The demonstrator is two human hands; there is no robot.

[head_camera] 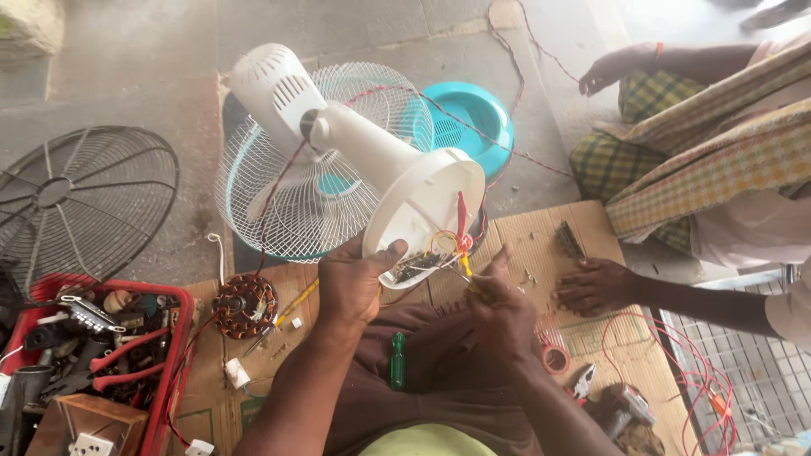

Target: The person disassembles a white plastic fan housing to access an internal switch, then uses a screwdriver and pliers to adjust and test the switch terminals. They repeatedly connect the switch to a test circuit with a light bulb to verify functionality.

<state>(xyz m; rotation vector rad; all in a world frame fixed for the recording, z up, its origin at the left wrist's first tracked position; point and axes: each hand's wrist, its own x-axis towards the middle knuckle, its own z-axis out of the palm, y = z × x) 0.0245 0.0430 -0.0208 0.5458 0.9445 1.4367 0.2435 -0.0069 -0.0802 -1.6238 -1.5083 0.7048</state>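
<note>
The left hand (355, 283) grips the rim of a white table fan's round base (427, 211), fingers closed around its lower edge with the thumb on top. The fan lies on its side at the centre of the view, its white neck running toward 11 o'clock to the motor housing (274, 84) and the white wire guard (296, 194). The open underside of the base faces the person and shows a small circuit board and red and yellow wires (448, 245).

The right hand (498, 304) sits at 5 o'clock from the base, fingers pinched shut on a thin yellow-handled tool (465, 270) whose tip reaches into the wiring.

At 8 o'clock a red plastic crate (169, 371) holds a jumble of tools: red-handled pliers (127, 359), dark metal parts, and sockets. Just below it stands a small wooden box (84, 418) with a white fitting inside. Between crate and left hand, a copper-wound motor stator (245, 306) lies on flattened cardboard (541, 232). A green-handled screwdriver (396, 359) rests on the person's lap.

At 9 o'clock a dark fan guard (80, 198) lies on the floor. At 1 o'clock a teal plastic basin (473, 114) sits behind the base. At 3 o'clock another person sits, one hand (596, 287) flat on the cardboard. A red tape roll (555, 359) and loose red wire (693, 371) lie at 4 o'clock.
</note>
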